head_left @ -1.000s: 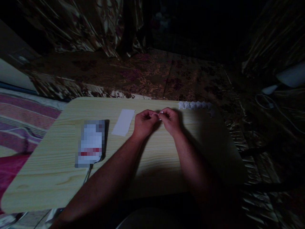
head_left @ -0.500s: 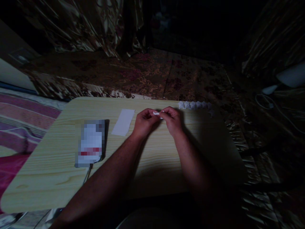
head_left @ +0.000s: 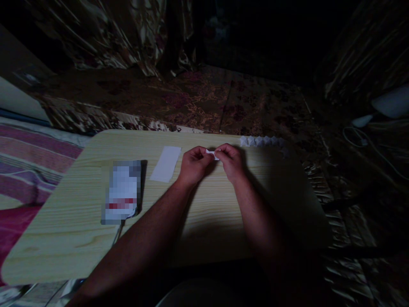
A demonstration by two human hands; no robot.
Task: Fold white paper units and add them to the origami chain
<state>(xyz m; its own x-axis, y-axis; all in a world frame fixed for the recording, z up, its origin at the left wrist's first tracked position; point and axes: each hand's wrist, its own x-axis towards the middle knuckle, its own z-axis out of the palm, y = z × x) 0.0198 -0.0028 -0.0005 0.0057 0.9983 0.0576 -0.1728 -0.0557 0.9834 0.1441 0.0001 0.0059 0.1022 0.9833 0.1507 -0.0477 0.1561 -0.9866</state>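
Between my two hands is a small folded piece of white paper (head_left: pixel 211 152), held just above the wooden table (head_left: pixel 204 204). My left hand (head_left: pixel 194 163) pinches its left end between thumb and fingers. At its right end, my right hand (head_left: pixel 230 161) is closed on it the same way. Fingertips cover part of the paper, so its exact folds are hidden. Left of my left hand lies a flat stack or sheet of white paper strips (head_left: pixel 166 164). Several small folded white paper pieces (head_left: pixel 258 141) stand in a row along the far edge, beyond my right hand.
A phone-like device (head_left: pixel 123 192) with a blurred screen lies at the left, a cable (head_left: pixel 117 234) running from its near end. Striped bedding (head_left: pixel 32 162) borders the table's left side. Patterned fabric (head_left: pixel 191 98) covers a surface behind. A white cable (head_left: pixel 377 147) hangs at right.
The paper between my fingers has tilted slightly and shows a little more of its white face. Both hands stay in nearly the same place.
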